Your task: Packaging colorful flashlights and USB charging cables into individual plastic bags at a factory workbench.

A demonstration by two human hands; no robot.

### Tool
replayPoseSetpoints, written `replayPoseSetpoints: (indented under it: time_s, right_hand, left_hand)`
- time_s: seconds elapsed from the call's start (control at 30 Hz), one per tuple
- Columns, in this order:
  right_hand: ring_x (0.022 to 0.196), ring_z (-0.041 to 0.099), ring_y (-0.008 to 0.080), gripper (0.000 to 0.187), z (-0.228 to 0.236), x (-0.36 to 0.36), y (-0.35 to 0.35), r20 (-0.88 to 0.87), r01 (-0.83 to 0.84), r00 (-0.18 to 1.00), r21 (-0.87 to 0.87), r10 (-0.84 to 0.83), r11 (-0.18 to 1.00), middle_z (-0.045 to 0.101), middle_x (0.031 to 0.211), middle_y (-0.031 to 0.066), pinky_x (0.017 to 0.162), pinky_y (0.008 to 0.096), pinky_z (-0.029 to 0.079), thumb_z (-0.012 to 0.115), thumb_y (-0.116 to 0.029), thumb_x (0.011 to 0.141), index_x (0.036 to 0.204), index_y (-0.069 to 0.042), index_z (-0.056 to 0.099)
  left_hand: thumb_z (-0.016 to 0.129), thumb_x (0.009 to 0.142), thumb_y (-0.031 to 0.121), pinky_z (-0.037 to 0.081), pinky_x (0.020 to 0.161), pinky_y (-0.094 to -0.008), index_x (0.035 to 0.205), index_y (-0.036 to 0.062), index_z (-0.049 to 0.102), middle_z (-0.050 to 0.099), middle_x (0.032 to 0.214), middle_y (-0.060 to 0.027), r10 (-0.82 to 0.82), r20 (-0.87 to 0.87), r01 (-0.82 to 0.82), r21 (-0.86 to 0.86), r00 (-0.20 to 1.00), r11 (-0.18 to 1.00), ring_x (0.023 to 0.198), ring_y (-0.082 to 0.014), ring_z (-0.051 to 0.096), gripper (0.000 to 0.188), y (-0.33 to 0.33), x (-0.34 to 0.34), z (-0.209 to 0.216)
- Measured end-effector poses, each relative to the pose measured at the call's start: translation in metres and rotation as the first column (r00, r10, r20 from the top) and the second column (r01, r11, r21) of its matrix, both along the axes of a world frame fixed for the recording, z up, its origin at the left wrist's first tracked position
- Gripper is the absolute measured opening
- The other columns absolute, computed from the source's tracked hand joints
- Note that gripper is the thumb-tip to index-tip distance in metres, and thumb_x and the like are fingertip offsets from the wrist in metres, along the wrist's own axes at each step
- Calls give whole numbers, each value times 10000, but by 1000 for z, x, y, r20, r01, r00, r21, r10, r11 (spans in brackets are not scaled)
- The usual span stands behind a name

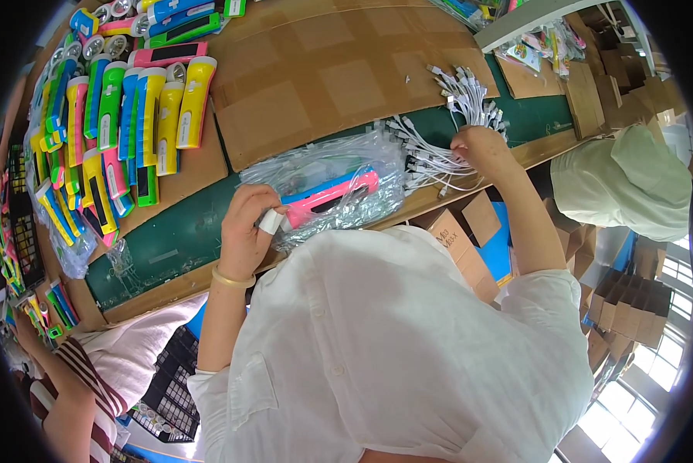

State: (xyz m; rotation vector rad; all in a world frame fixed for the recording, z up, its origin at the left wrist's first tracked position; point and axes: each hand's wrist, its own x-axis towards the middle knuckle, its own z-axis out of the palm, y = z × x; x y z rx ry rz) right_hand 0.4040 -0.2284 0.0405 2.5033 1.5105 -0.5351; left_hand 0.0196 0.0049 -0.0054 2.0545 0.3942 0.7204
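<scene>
A pink-and-blue flashlight (332,196) lies on a heap of clear plastic bags (389,166) in front of me; shiny film seems to cover part of it. At its left end, my left hand (247,224) is closed, pinching what looks like the edge of a clear bag. A small white strip (271,221) shows at its thumb; whether it is wrapped around the thumb I cannot tell. To the right, my right hand (481,151) reaches into a pile of white USB cables (431,158), fingers closed on cable strands. More white cables (470,96) are bunched just beyond it.
Many colourful flashlights (111,104) are stacked at the left on cardboard. A large cardboard sheet (323,77) covers the green table (169,230). Another person's arm (68,393) is at lower left. Cardboard boxes (458,243) stand below the table edge, and a pale green cloth-covered form (624,185) at right.
</scene>
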Motion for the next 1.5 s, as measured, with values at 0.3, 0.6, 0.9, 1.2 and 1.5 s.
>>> replayPoseSetpoints:
  time_s: [0.3, 0.6, 0.9, 1.2, 1.5]
  right_hand:
    - [616, 557, 107, 109, 55, -6, 4, -517, 449, 841, 504, -158, 738, 654, 766, 25, 571, 259, 430, 636, -123, 988, 1007, -23, 677]
    - [633, 421, 16, 215, 127, -22, 36, -546, 394, 836, 524, -58, 755, 521, 714, -65, 553, 202, 305, 671, -210, 999, 922, -10, 685]
    - [558, 404, 48, 223, 88, -88, 77, -927, 633, 252, 375, 278, 677, 507, 650, -22, 492, 212, 282, 665, -141, 981, 793, -71, 568]
    - [576, 407, 33, 298, 18, -125, 104, -957, 502, 291, 154, 2, 851, 494, 645, -46, 514, 229, 297, 697, -122, 949, 710, -77, 525]
    - [639, 517, 148, 292, 5, -168, 140, -615, -11, 714, 467, 334, 884, 532, 738, 24, 580, 305, 406, 757, -183, 902, 759, -37, 549]
  left_hand:
    - [751, 792, -1, 513, 809, -360, 934, 35, 644, 658, 1017, -104, -6, 4, 6, 50, 1000, 999, 916, -297, 622, 181, 0, -4, 0]
    - [755, 794, 13, 513, 850, -381, 936, 32, 645, 661, 1043, -117, -2, -24, 3, 57, 1000, 998, 962, -316, 626, 180, -3, -7, 2]
    - [715, 809, -13, 513, 888, -381, 936, 30, 640, 680, 1086, -137, 29, -10, -28, 56, 1000, 998, 1011, -327, 638, 154, -7, -8, 2]
    - [771, 796, 8, 528, 841, -373, 960, 24, 645, 677, 1096, -119, 45, 36, -48, 68, 998, 997, 991, -312, 633, 208, -10, -10, 1]
    - [735, 859, -9, 522, 698, -296, 974, -4, 681, 676, 910, -103, 306, -186, -342, -204, 933, 917, 769, -194, 634, 127, -21, -21, 15]
